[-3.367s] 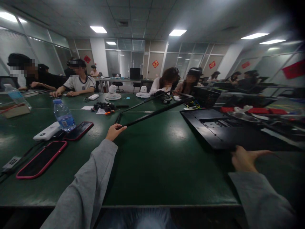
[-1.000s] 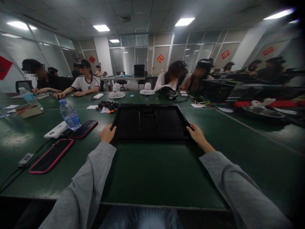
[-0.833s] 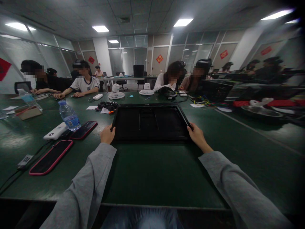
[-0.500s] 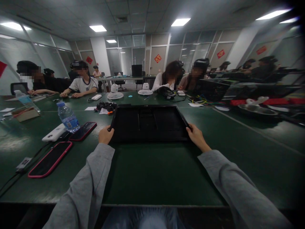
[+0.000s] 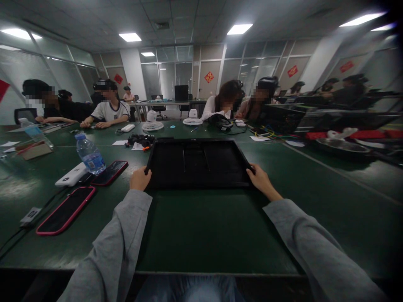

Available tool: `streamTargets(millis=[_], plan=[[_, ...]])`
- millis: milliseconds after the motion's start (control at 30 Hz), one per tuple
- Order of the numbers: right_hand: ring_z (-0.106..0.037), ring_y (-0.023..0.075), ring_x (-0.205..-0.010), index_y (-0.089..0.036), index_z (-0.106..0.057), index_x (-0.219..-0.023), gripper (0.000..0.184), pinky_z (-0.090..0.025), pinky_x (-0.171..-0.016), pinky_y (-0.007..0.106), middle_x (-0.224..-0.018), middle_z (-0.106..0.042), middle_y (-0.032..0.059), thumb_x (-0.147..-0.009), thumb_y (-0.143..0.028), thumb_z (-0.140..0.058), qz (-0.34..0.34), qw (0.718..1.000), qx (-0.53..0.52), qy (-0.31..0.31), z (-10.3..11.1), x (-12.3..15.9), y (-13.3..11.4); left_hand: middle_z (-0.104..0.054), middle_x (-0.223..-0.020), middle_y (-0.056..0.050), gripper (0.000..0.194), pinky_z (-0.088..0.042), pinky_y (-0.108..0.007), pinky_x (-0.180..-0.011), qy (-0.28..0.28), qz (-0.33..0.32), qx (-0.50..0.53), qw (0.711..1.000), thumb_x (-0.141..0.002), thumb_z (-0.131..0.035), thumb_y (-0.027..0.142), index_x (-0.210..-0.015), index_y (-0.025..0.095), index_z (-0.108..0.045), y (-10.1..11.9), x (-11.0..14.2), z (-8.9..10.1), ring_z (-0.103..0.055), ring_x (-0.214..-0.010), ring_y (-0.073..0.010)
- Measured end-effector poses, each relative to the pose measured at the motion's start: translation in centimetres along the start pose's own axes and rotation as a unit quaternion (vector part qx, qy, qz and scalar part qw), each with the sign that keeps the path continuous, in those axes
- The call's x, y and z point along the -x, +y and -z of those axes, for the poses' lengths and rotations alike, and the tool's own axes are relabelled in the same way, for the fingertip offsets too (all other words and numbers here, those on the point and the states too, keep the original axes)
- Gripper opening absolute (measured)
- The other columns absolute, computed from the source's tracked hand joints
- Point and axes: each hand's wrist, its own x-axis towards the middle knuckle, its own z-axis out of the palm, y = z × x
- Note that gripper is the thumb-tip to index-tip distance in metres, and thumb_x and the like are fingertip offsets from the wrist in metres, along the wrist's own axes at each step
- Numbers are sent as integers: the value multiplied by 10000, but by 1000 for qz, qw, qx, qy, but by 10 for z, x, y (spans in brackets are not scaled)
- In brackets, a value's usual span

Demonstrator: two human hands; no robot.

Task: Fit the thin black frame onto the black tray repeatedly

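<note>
Left hand has this black panel gripped by its left edge, right hand clamped on the opposite side. It's on or just above the green table, kinda too dark to tell. 2 phones lie off left.

Dim; ceiling panels glowing; glare on tabletop at left; right edge smeared.

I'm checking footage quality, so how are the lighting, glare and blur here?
Head view throughout: ceiling lights burn out white; green table shows pale glare at far left; black panel is too dark for much inner detail; the picture's right side smears soft, its upper corner black.
</note>
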Motion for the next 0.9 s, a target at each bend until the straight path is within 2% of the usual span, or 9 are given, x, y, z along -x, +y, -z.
streamTargets(millis=[200, 467, 733, 900], plan=[[-682, 302, -987, -180, -609, -1199, 411, -517, -913, 477, -1013, -724, 142, -855, -379, -502, 9, 1000, 11, 1, 1, -2, 2, -719, -1148, -150, 471, -496, -390, -867, -9, -8, -22, 1000, -968, -374, 449, -1273, 203, -636, 5, 3, -1, -673, -1045, -299], [-688, 306, -952, -178, -622, -1254, 459, -521, -888, 472, -979, -728, 132, -870, -406, -517, -15, 999, 49, -1, 7, -5, 0, -732, -1101, -142, 429, -501, -411, -862, -5, -9, -46, 999, -935, -447, 469, -1186, 203, -672, 3, 2, 2, -677, -1034, -319], [-689, 297, -940, -183, -628, -1221, 411, -524, -874, 447, -968, -724, 130, -864, -366, -539, -10, 998, 65, -5, 5, -3, -5, -725, -1106, -158, 425, -502, -401, -866, -9, -1, -62, 998, -947, -429, 439, -1200, 179, -651, 2, 0, -1, -675, -1043, -312], [-684, 295, -939, -185, -626, -1229, 407, -521, -879, 438, -951, -721, 126, -867, -346, -537, -11, 998, 68, -6, 5, -2, -8, -709, -1157, -167, 449, -490, -408, -892, -14, 11, -37, 999, -949, -429, 446, -1257, 178, -616, 1, 0, -3, -664, -1074, -313]])
